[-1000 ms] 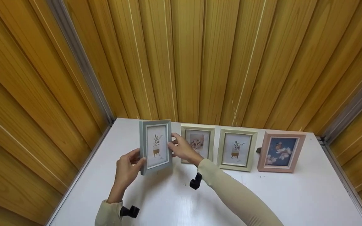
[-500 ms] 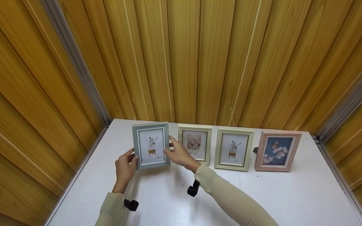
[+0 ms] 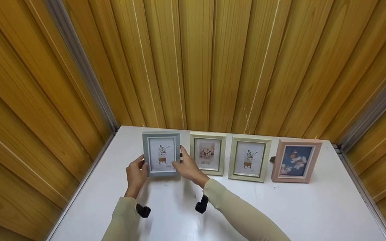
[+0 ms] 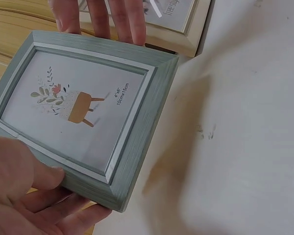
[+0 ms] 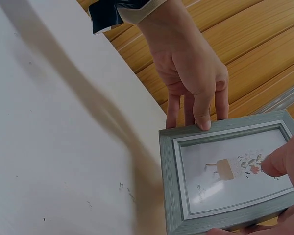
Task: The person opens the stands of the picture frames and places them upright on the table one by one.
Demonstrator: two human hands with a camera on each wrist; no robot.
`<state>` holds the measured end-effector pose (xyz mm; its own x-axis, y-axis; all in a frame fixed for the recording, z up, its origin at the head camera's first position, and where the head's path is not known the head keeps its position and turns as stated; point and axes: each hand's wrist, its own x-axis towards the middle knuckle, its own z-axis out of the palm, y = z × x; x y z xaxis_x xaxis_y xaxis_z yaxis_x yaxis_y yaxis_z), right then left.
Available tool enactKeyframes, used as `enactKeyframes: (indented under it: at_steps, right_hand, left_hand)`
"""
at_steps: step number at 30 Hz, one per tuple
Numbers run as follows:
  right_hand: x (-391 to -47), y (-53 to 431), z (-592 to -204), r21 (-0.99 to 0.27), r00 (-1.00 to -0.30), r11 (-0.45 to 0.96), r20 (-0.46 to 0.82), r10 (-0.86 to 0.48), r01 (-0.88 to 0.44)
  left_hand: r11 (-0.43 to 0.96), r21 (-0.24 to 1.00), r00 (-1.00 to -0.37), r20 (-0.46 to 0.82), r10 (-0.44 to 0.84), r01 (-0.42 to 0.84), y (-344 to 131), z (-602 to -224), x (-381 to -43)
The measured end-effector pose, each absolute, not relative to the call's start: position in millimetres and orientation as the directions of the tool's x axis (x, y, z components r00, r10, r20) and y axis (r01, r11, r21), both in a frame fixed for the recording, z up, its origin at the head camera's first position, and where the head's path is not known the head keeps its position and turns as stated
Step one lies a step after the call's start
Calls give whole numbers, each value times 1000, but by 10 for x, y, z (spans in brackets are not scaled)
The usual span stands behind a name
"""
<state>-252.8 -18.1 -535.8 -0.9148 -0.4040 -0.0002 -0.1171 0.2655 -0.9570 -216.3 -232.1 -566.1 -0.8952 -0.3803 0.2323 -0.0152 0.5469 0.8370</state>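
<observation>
In the head view, a grey-blue picture frame (image 3: 162, 154) with a potted-plant print is held upright between both hands at the left of the row. My left hand (image 3: 136, 175) grips its left edge, the thumb on the front and the other fingers around the side. From the opposite edge my right hand (image 3: 190, 170) holds it, thumb over the front. The left wrist view shows the same frame (image 4: 88, 105) tilted above the white surface, which carries its shadow. Its back is hidden. In the right wrist view, the right thumb (image 5: 279, 164) overlaps the print.
Right of the held frame stand a cream frame (image 3: 208, 154) with a flower photo, a pale green frame (image 3: 249, 159) with a plant print, and a pink frame (image 3: 297, 161). All stand on a white tabletop (image 3: 176, 214). Wood-patterned panels (image 3: 196, 67) rise behind and beside it.
The grey-blue frame has turned from an angle to face me squarely, and its lower edge has moved up in view. Both hands keep hold of it; the other frames have stayed put.
</observation>
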Motion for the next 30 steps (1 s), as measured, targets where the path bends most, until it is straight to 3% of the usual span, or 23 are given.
enactKeyframes:
  at_steps: [11, 30]
  right_hand:
    - [-2594, -214, -5411, -954, -939, 272, 29, -342, -129]
    - [-2591, -257, -5508, -956, -958, 280, 0, -288, -84]
  left_hand:
    - [533, 846, -893, 252, -374, 15, -2290, -5770, -2413]
    - [495, 868, -914, 164, -371, -45, -2252, -5892, -2669]
